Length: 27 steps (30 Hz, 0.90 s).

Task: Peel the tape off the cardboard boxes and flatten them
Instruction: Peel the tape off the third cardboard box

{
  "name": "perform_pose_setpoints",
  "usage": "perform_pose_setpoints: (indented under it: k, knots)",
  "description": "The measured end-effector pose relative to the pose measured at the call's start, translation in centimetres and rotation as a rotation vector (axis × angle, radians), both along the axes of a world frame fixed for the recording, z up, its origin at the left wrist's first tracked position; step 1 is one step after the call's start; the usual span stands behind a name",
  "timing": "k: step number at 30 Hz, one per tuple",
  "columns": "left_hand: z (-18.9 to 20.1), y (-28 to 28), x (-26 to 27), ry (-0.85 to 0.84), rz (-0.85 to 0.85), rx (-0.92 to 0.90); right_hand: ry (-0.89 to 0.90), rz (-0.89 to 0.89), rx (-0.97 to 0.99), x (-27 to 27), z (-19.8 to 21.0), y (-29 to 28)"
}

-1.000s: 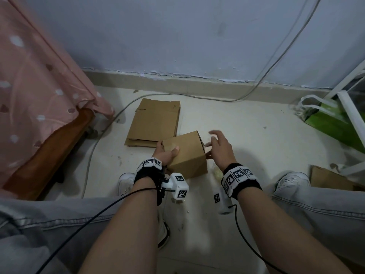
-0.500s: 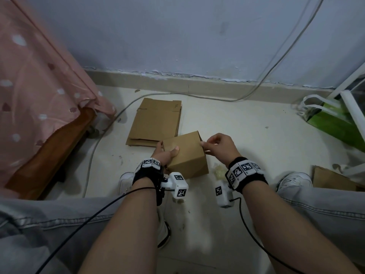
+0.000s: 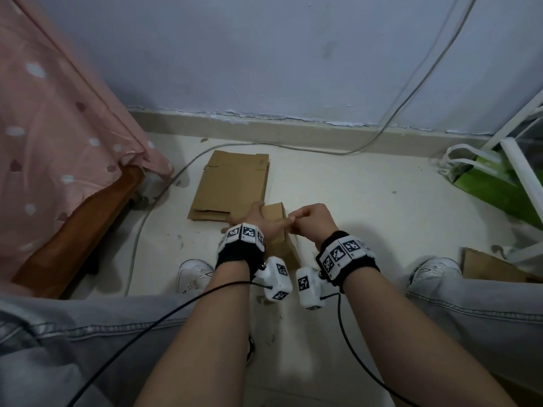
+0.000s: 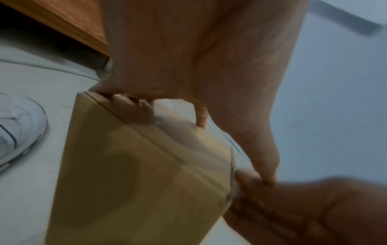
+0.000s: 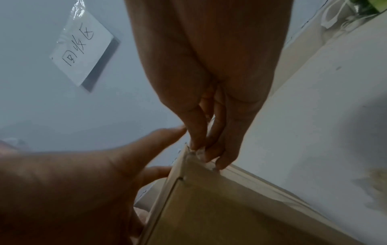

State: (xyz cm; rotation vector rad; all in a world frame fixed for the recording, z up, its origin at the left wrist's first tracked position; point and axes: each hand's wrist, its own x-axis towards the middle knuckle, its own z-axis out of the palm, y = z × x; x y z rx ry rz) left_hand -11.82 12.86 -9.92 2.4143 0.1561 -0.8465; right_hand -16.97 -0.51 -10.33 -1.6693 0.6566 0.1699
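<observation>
A small brown cardboard box (image 3: 279, 230) is held above the floor between my knees. My left hand (image 3: 258, 221) grips it from the left, fingers curled over its far edge (image 4: 134, 106) and thumb along the top. My right hand (image 3: 308, 221) pinches a crumpled end of clear tape (image 5: 196, 152) at the box's upper right corner (image 4: 232, 192). The box's lower half is hidden behind my wrists in the head view.
A flattened cardboard box (image 3: 232, 186) lies on the floor just beyond. More cardboard (image 3: 493, 268) sits at the right by my shoe. A green bag (image 3: 493, 183) and white rack stand far right, a pink-covered bed (image 3: 58, 142) at left, a cable (image 3: 164, 189) across the floor.
My right hand went from open beside the box to pinching the tape at its corner. Both hands tilted the box and brought it slightly nearer to me.
</observation>
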Motion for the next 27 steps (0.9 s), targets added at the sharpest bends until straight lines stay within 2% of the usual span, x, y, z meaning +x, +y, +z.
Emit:
perform_pose_setpoints:
  k: [2, 4, 8, 14, 17, 20, 25, 27]
  knots:
    - [-1.1, 0.1, -0.2, -0.023, 0.006, 0.098, 0.006, -0.008, 0.020, -0.1, -0.3, 0.1]
    - [-0.3, 0.2, -0.7, -0.023, 0.000, 0.137, 0.018, -0.028, 0.046, -0.1, -0.6, 0.1]
    - [0.7, 0.4, -0.8, -0.067, 0.049, 0.152, 0.016, -0.067, 0.186, -0.2, -1.0, 0.6]
    - [0.0, 1.7, -0.4, -0.073, 0.049, 0.143, 0.072, -0.121, 0.298, 0.0, -1.2, 1.1]
    - [-1.4, 2.7, 0.7, -0.071, 0.063, 0.127, 0.131, -0.128, 0.300, -0.2, -1.5, 0.9]
    - [-1.1, 3.5, 0.8, -0.058, 0.061, 0.084, 0.181, -0.138, 0.331, -0.7, -2.3, 0.8]
    - [-1.0, 5.4, 1.1, -0.090, 0.134, -0.037, 0.190, -0.272, 0.505, -1.1, -2.3, -0.2]
    - [-1.4, 6.3, 1.4, -0.092, 0.176, -0.078, 0.190, -0.307, 0.483, -1.4, -2.7, -1.4]
